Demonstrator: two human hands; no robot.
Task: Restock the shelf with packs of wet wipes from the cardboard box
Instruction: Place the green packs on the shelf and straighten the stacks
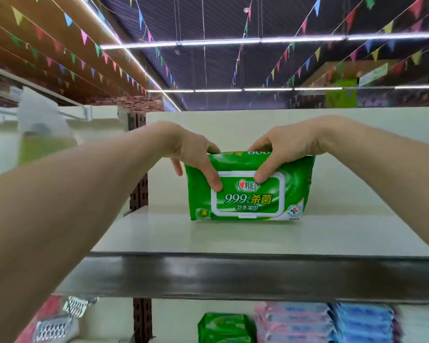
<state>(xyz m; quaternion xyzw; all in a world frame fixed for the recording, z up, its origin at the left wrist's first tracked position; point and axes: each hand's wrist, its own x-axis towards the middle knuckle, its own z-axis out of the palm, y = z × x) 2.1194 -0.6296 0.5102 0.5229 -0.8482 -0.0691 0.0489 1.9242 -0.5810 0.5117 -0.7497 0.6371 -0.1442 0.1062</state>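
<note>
While left hand and right hand grip; pack upright (on shelf)

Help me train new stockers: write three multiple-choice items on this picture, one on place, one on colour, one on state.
1. Where does the wipes pack stand? A upper shelf; B basket; C floor.
2. Its colour? A pink; B green; C blue.
3. Who grips it? A left hand and right hand; B left only; C neither.
Answers: 1 A, its base rests on the shelf board; 2 B, green wrapper, white flap; 3 A, fingers of both curl over its top.
</note>
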